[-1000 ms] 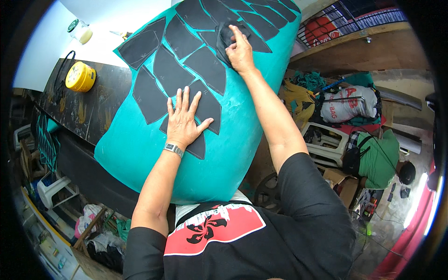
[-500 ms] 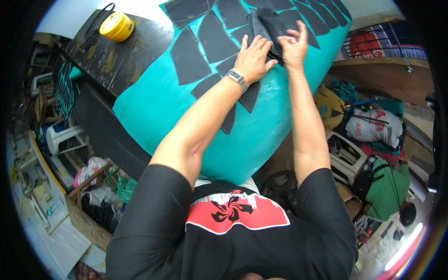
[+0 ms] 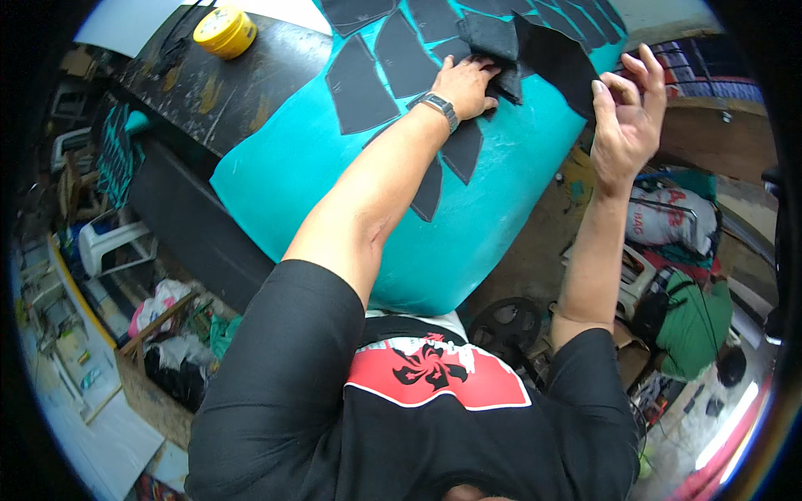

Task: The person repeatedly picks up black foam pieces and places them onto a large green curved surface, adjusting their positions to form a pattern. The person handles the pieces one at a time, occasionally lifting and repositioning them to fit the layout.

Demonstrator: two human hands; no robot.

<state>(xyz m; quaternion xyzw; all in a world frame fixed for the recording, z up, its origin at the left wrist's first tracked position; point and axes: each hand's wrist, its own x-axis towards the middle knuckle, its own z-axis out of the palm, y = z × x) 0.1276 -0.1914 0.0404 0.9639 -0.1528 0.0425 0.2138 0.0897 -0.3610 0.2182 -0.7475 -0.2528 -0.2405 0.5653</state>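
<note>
My right hand (image 3: 625,125) pinches the edge of a black cut piece of sheet material (image 3: 561,71) between thumb and fingers, out past the right side of the teal sheet (image 3: 326,188). The piece is raised and curves back toward a dark, folded, fabric-like bundle (image 3: 489,37). My left hand (image 3: 464,87) lies with fingers spread against the near left side of this bundle and the sheet. Around it, several flat black cut pieces (image 3: 361,88) rest on the teal sheet. Two narrow ones (image 3: 461,150) lie just below my left wrist.
A yellow round tub (image 3: 224,33) stands on the dark, stained tabletop (image 3: 276,63) at the far left. To the left are a white plastic stool (image 3: 115,246) and piled scraps. A stuffed white bag (image 3: 672,219) and a person in green (image 3: 695,326) are at the right.
My right hand has moved right, drawing the black piece out from the dark bundle. The left hand stays on the bundle, and the teal sheet appears slightly shifted in view.
</note>
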